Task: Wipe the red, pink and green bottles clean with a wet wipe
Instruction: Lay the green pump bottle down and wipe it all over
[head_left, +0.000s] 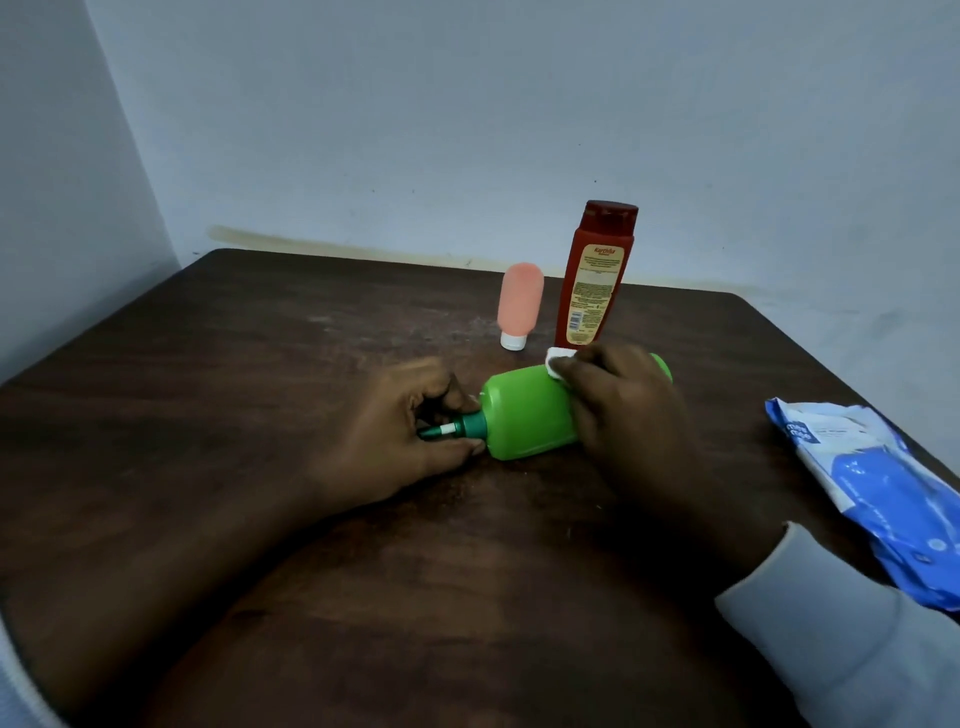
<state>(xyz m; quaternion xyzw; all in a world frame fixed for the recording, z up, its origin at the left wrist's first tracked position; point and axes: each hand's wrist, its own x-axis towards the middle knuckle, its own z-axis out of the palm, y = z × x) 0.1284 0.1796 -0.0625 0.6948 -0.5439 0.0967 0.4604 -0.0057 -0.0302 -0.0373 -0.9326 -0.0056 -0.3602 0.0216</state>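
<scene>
The green bottle (527, 418) lies on its side on the dark wooden table (260, 389), its dark green pump neck pointing left. My left hand (410, 434) pinches that neck between thumb and fingers. My right hand (631, 410) covers the bottle's right half and presses a white wet wipe (558, 358) against it; only a corner of the wipe shows. Behind them the pink bottle (519, 301) stands on its white cap, and the red bottle (595, 275) stands upright just right of it.
A blue and white wet wipe pack (878, 493) lies at the table's right edge. A pale wall rises right behind the table's far edge.
</scene>
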